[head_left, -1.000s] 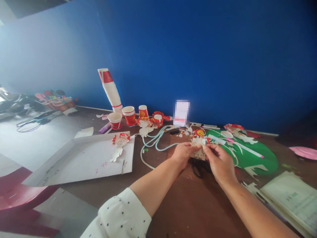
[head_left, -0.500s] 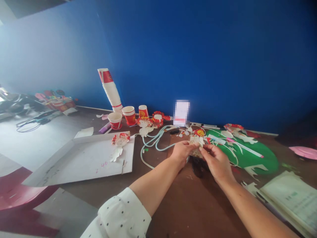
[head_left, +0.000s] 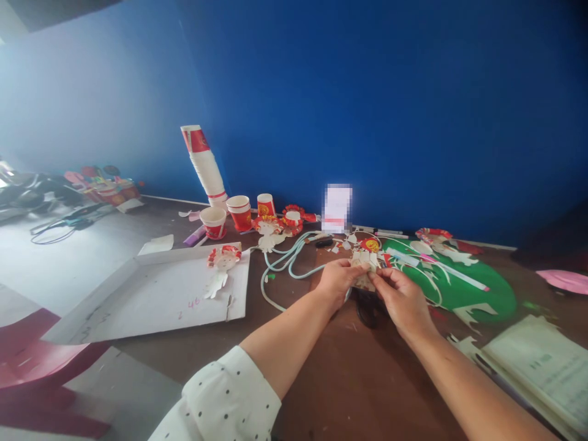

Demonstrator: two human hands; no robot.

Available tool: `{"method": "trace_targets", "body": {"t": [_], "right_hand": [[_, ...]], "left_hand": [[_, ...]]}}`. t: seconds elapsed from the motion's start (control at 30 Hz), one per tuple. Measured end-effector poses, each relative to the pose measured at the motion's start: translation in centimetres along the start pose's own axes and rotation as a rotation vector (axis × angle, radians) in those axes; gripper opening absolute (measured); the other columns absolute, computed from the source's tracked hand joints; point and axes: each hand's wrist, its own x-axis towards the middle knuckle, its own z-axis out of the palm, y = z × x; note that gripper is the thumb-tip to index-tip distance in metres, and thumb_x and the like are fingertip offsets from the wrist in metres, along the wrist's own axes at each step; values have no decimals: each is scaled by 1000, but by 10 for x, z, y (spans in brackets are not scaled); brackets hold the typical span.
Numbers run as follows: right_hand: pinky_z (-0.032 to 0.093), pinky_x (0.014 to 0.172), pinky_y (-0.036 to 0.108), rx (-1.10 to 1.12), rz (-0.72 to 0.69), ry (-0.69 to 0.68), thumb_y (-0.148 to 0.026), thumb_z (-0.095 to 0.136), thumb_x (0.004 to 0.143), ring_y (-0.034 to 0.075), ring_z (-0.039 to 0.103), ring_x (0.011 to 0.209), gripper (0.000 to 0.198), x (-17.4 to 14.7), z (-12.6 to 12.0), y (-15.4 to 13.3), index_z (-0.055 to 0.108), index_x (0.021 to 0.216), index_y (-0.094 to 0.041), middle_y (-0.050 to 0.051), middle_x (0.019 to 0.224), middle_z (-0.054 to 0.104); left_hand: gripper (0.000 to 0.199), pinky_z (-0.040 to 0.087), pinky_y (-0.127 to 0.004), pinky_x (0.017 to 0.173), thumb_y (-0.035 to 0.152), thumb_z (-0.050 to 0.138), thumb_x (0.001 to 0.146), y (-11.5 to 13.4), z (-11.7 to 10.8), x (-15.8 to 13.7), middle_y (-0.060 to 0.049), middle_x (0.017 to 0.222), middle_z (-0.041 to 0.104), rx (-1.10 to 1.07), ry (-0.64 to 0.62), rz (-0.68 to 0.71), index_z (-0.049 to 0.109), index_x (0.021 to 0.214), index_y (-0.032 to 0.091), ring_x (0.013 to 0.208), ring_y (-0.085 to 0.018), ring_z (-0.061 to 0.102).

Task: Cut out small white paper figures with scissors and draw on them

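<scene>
A small beige piece of cut paper (head_left: 362, 281) with slits along its top edge is held between both my hands above the brown table. My left hand (head_left: 335, 285) grips its left side, thumb across the front. On the right, the thumb and fingertips of my right hand (head_left: 403, 301) pinch the paper's edge close to the left thumb. Just below the paper, partly covered by my hands, lies a black looped thing (head_left: 366, 313), perhaps scissors handles. Behind it are paper scraps and a red piece with a yellow emblem (head_left: 370, 245).
A leaning stack of paper cups (head_left: 207, 174) and several red cups (head_left: 239, 214) stand by the blue partition (head_left: 367, 110). A white box lid (head_left: 151, 300) bears a paper figure (head_left: 225, 262). Pale cable (head_left: 294, 260), green mat (head_left: 489, 283), pink marker (head_left: 459, 275) and open notebook (head_left: 544, 367) lie around.
Both hands stay in place with the paper between them. The right fingertips shift very slightly along its edge; nothing else visibly moves.
</scene>
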Motion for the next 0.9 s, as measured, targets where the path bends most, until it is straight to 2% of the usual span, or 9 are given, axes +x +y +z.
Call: {"method": "trace_targets", "body": {"t": [0.13,0.27,0.53,0.7,0.8,0.9], "right_hand": [[35,47,27,30,16,-6,-56,69,71,14,46,48,36,1,0,0,62,76,-21,-3,51,54],[38,48,27,64,8,52,-54,68,72,15,48,51,35,2,0,-1,63,81,-21,-2,55,56],[36,46,26,-8,-24,100,-51,65,73,14,46,47,31,2,-2,0,61,76,-20,-3,50,53],[37,48,26,-8,-3,175,-50,65,74,14,48,48,30,5,-6,1,62,78,-20,-3,52,55],[39,51,26,-25,0,228,-49,65,75,14,50,50,30,8,-9,5,63,81,-19,-3,53,56],[39,52,26,-34,-6,261,-48,65,76,14,51,51,30,9,-11,6,64,82,-18,-3,52,55]], "left_hand": [[49,43,-31,62,38,89,41,0,0,0,-6,63,62,18,1,2,65,70,7,55,-14,56],[49,45,-32,64,40,88,43,-1,-1,-1,-7,65,64,71,1,9,66,72,7,57,-15,58],[44,44,-30,66,37,87,47,-4,-1,-2,-6,67,64,75,-56,-18,66,71,8,58,-13,58],[51,45,-31,72,29,89,46,-1,-1,-3,-7,78,68,30,-182,-53,71,89,8,65,-14,61],[58,45,-30,75,24,89,46,4,0,-6,-8,87,70,43,-168,-84,71,99,11,69,-13,61],[56,45,-30,76,23,89,46,7,1,-8,-8,86,70,56,-167,-97,71,98,11,69,-13,62]]}}
